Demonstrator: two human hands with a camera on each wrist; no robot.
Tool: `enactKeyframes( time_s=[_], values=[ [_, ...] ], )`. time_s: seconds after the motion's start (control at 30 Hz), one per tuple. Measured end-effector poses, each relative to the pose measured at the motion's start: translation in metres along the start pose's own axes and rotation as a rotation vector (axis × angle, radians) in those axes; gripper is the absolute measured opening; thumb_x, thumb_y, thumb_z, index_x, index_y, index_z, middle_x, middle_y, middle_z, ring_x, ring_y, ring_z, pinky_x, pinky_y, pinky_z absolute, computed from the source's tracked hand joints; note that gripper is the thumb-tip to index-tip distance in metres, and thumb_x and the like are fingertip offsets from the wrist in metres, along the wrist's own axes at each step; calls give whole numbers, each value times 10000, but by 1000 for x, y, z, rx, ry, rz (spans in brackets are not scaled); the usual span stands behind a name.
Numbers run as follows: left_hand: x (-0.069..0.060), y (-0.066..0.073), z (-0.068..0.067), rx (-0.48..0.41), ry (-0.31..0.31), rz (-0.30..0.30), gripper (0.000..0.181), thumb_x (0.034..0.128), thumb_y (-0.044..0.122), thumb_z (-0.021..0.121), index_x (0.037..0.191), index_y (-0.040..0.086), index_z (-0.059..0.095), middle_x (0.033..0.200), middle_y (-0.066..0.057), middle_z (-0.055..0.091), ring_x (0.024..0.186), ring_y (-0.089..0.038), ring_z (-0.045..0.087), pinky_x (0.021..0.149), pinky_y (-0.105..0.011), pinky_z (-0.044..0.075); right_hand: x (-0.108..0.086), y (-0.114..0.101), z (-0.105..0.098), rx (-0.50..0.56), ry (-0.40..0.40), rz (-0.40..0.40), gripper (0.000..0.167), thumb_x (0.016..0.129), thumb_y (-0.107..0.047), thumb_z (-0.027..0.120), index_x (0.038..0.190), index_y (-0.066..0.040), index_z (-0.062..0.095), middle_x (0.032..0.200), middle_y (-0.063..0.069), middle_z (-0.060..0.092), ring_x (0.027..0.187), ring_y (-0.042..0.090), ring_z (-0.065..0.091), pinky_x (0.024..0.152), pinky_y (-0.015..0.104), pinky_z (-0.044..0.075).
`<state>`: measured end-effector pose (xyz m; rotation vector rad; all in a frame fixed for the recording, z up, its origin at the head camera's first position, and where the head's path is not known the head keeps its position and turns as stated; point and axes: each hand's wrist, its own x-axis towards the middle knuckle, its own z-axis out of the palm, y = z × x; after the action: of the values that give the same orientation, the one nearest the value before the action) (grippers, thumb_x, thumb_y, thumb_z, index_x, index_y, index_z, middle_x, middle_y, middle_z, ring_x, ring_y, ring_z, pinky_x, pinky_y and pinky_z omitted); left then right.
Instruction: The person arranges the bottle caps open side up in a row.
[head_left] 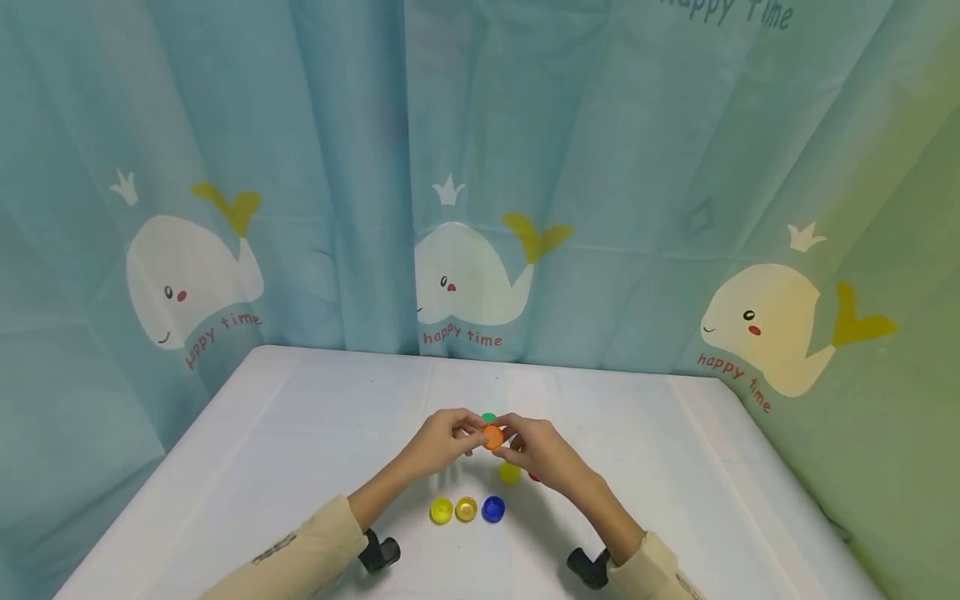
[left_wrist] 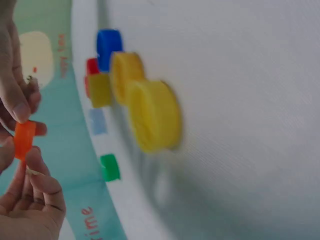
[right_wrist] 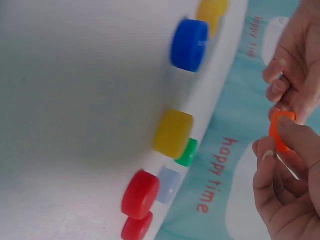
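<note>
An orange bottle cap (head_left: 492,437) is held up above the table between both hands. My left hand (head_left: 441,442) pinches it at its left edge, while my right hand (head_left: 540,450) pinches the right side with thumb and fingertips. In the right wrist view the orange cap (right_wrist: 281,131) stands on edge, the right thumb across its face. Nearer the body, a yellow cap (head_left: 441,511), a golden-yellow cap (head_left: 467,509) and a blue cap (head_left: 493,509) form a row, hollow sides up. Beyond them lies another yellow cap (head_left: 510,473), with a green cap (head_left: 489,417) further back.
Two red caps (right_wrist: 140,194) lie on the right side, mostly hidden by the right hand in the head view. A pale blue cap (right_wrist: 168,184) lies near them. The white table (head_left: 337,400) ends at a curtain (head_left: 360,167) with whale prints.
</note>
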<state>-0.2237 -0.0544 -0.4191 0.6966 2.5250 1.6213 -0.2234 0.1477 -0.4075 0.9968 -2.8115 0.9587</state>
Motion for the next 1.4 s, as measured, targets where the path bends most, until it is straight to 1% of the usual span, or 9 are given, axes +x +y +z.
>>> enactKeyframes(
  time_s=[0.23,0.37,0.63,0.77,0.9,1.03,1.17,1.27,1.4],
  values=[
    [0,11,1,-52,7,-32,298,881,203,676,1094,-5,658,842,-27,656,737,-330,613,570,-250,456,-9,0,-11,138,38,22,301,880,-159,677,1158,-60,618,916,-26,675,748,96,640,658,213,512],
    [-2,13,1,-52,-9,-60,318,870,232,689,1081,-4,670,836,-61,674,748,-338,609,567,-243,453,-11,-2,-14,209,32,34,299,888,-166,668,1155,-38,628,944,-14,678,782,188,657,666,226,518],
    [-3,18,3,-43,-19,-28,234,887,224,669,1053,58,657,878,-1,667,754,-341,619,575,-269,476,-16,-2,-16,237,66,43,264,885,-187,670,1109,-49,650,958,-10,666,793,212,649,698,232,516],
    [-3,19,5,-70,-29,-39,206,902,221,651,1048,77,631,808,-4,669,700,-380,607,537,-260,411,-17,-1,-16,245,79,35,238,894,-207,659,1098,-85,656,957,-33,667,788,233,648,698,248,517],
    [-2,19,6,-62,-16,-28,194,923,257,618,1023,92,631,739,6,653,669,-393,584,515,-252,348,-19,2,-17,239,101,13,206,896,-190,656,1087,-113,656,951,-36,676,760,167,653,684,261,522],
    [-1,19,7,-55,0,-7,188,920,263,621,974,85,645,804,11,664,637,-310,588,568,-270,416,-21,3,-18,254,110,11,199,901,-186,650,1087,-114,645,931,-5,683,750,166,656,670,260,526],
    [-1,18,9,-66,-11,-9,177,907,253,641,947,80,641,866,7,671,622,-214,590,624,-291,463,-23,3,-16,280,100,26,208,904,-203,646,1091,-111,637,925,13,686,768,233,663,678,260,528],
    [-2,17,10,-70,-18,-11,174,897,253,654,934,84,639,876,11,662,622,-168,585,648,-293,485,-25,2,-15,289,97,30,214,895,-213,658,1084,-113,641,944,0,684,780,217,668,695,260,527],
    [-4,16,10,-59,-27,-9,172,880,261,676,901,94,637,883,11,640,661,-205,597,657,-296,503,-26,2,-13,301,94,22,214,883,-233,672,1062,-117,652,961,-26,679,796,188,668,707,265,526]
  ],
)
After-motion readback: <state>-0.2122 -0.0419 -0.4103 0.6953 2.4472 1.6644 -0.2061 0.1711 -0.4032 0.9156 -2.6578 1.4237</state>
